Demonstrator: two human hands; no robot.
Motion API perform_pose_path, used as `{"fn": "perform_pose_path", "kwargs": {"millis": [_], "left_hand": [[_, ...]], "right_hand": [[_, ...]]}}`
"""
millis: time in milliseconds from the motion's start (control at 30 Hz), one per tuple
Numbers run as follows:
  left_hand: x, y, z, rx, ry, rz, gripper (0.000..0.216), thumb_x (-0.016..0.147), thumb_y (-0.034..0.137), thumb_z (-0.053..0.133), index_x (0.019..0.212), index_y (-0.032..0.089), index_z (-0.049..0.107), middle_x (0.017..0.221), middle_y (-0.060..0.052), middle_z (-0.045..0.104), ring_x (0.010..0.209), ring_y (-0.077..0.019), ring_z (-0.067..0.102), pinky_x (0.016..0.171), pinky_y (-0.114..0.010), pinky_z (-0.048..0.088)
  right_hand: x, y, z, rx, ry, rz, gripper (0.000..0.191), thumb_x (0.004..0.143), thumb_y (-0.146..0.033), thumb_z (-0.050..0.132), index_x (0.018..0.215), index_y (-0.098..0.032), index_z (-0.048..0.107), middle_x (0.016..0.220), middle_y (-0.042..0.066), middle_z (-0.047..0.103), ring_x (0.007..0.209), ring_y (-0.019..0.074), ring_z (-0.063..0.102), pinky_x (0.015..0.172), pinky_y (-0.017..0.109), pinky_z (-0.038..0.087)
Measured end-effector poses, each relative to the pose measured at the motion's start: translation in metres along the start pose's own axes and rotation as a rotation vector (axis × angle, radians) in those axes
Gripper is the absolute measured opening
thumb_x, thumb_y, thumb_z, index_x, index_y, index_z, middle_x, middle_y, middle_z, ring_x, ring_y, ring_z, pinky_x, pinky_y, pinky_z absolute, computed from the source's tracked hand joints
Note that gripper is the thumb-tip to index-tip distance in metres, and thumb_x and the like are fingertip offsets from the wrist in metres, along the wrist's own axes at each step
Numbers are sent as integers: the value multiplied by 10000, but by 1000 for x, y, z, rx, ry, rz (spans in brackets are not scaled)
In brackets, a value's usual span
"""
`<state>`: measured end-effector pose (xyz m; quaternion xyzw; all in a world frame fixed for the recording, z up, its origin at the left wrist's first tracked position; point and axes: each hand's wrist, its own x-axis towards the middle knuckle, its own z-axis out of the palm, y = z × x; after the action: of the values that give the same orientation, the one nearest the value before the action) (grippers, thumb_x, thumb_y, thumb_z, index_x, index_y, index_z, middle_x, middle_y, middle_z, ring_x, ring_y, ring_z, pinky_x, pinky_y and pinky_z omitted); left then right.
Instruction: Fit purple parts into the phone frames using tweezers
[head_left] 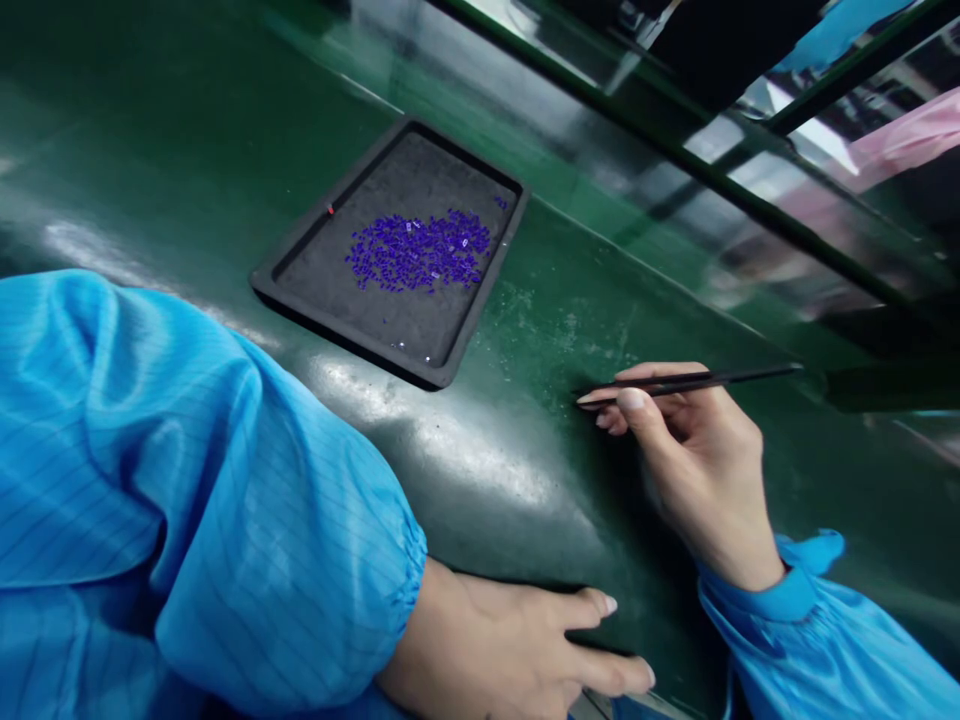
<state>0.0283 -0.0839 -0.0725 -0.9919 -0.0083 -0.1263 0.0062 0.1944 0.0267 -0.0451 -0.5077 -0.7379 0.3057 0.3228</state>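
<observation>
My right grip [701, 445] pinches tweezers [750, 375] pen-fashion, presumably for control — my left grip [506, 640] splayed, apparently empty — while the rimmed tray [420, 165] likely corrals purple pieces [420, 252].

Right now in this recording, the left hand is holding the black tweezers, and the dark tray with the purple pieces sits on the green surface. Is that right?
Not quite: the right hand holds the black tweezers, as the head view shows. The dark tray with the purple pieces does sit on the green surface.
</observation>
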Motion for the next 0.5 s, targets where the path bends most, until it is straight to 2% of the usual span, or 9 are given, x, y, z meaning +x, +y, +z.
{"fn": "perform_pose_path", "kwargs": {"millis": [100, 167, 233, 333, 500], "left_hand": [[1, 1, 1, -8, -3, 6, 142, 656, 419, 704, 604, 336, 601, 1073, 182, 712, 1465, -187, 375, 1179, -486, 363], [1, 1, 2, -7, 27, -1, 268, 639, 436, 706, 535, 285, 511, 1035, 150, 719, 1448, -189, 401, 1169, -473, 376], [1, 0, 2, 5, 59, -16, 453, 617, 446, 702, 487, 217, 333, 956, 90, 716, 1431, -189, 425, 1152, -454, 395], [1, -1, 1, 30, 43, -14, 643, 615, 443, 689, 560, 157, 116, 877, 50, 674, 1429, -177, 424, 1146, -441, 399], [0, -2, -1, 29, -13, -4, 670, 634, 424, 692, 601, 143, 85, 862, 40, 627, 1450, -176, 392, 1162, -453, 375]], "right_hand": [[-1, 0, -1, -12, -8, -12, 128, 948, -271, 654, 1039, -201, 597, 862, 14, 735, 680, 111, 669, 644, 219, 573], [-2, 0, 0, -35, 7, -21, 141, 947, -275, 658, 1053, -206, 597, 868, 10, 737, 690, 108, 673, 659, 215, 579], [-4, 2, 0, -53, 18, -28, 154, 945, -282, 662, 1065, -210, 598, 872, 9, 740, 695, 109, 677, 670, 218, 584], [-6, 4, 1, -77, 28, -29, 162, 944, -290, 663, 1074, -215, 600, 874, 7, 742, 698, 113, 682, 674, 228, 588], [-7, 7, 1, -149, 39, -76, 139, 950, -287, 653, 1066, -224, 610, 894, 5, 731, 720, 118, 691, 676, 241, 581]]}}
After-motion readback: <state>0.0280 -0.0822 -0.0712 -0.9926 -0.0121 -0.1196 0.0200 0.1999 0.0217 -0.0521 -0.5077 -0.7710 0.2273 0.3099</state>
